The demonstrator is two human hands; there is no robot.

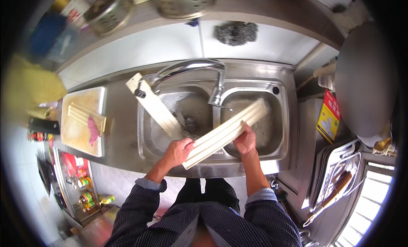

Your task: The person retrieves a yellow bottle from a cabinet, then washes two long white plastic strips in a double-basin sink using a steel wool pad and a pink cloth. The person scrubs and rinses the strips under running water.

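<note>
Both of my hands hold a long cream-coloured ridged strip (220, 137) slanting over the divider of a double-bowl steel sink. My left hand (179, 152) grips its lower left end, near the sink's front edge. Along its right side, my right hand (246, 140) supports it, fingers partly hidden beneath. The far end reaches over the right bowl (275, 129) and is blurred. A second cream strip (156, 105), with a hole at its top, leans diagonally into the left bowl (148, 145). Beside its lower end lies a dark mesh-like item (190, 124), too unclear to name.
A chrome faucet (191, 66) arches over the sink. Leftward, a white-rimmed board (71, 138) bears more cream strips (78, 114) and a pink cloth (93, 130). A steel-wool scrubber (236, 33) hangs behind. Perforated steel containers (185, 6) stand on the shelf; trays (331, 170) stand at right.
</note>
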